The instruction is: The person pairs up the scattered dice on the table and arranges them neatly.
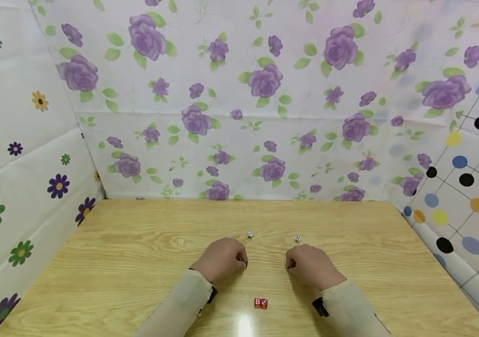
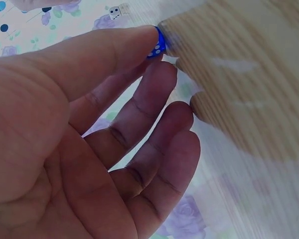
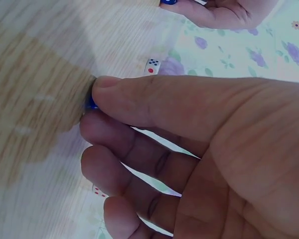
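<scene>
Between its thumb and a fingertip my left hand (image 1: 222,258) pinches a blue die (image 2: 158,46), low over the wooden table or touching it; I cannot tell which. My right hand (image 1: 313,265) pinches another blue die (image 3: 91,103), mostly hidden by the thumb, close to the tabletop. Beyond the left hand lies a white die (image 1: 250,234), and a second white die (image 1: 297,238) lies just past the right hand. Two red dice sit side by side, touching: the left red die (image 1: 257,303) and the right red die (image 1: 264,303), nearer me between the forearms.
The wooden table (image 1: 138,243) ends at a purple-flowered cloth (image 1: 239,154) at the back. Flower-printed cloth (image 1: 3,154) stands along the left side, and a dotted cloth (image 1: 467,196) along the right.
</scene>
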The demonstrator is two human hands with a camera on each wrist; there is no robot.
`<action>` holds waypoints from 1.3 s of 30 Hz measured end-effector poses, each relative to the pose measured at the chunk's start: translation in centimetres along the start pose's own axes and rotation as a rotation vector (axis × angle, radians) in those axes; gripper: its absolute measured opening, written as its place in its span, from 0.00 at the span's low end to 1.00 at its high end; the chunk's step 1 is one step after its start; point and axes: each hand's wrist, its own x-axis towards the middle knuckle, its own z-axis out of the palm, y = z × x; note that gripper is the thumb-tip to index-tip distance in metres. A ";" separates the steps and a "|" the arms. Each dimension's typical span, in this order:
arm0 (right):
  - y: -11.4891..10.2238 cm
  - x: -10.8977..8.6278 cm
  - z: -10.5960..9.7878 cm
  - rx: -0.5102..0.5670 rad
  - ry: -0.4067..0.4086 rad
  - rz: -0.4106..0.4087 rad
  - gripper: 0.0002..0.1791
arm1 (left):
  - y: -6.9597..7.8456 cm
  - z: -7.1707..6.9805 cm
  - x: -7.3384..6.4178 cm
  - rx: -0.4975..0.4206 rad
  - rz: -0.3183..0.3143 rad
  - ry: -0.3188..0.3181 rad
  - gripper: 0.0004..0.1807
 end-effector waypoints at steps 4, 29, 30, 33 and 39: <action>-0.1 0.0 0.1 0.015 0.001 -0.029 0.16 | 0.1 0.0 -0.1 -0.005 0.006 0.002 0.07; -0.7 0.4 1.3 -0.003 0.048 -0.039 0.09 | 0.7 0.5 0.3 0.075 0.044 0.011 0.05; -0.7 0.4 1.2 -0.001 0.050 -0.041 0.09 | 0.7 0.4 0.3 0.073 0.042 0.008 0.05; -0.7 0.4 1.1 0.003 0.041 -0.044 0.08 | 0.7 0.6 0.2 0.068 0.041 0.000 0.04; -0.6 0.3 0.9 0.007 0.010 -0.037 0.08 | 0.6 0.5 0.2 0.066 0.046 -0.011 0.05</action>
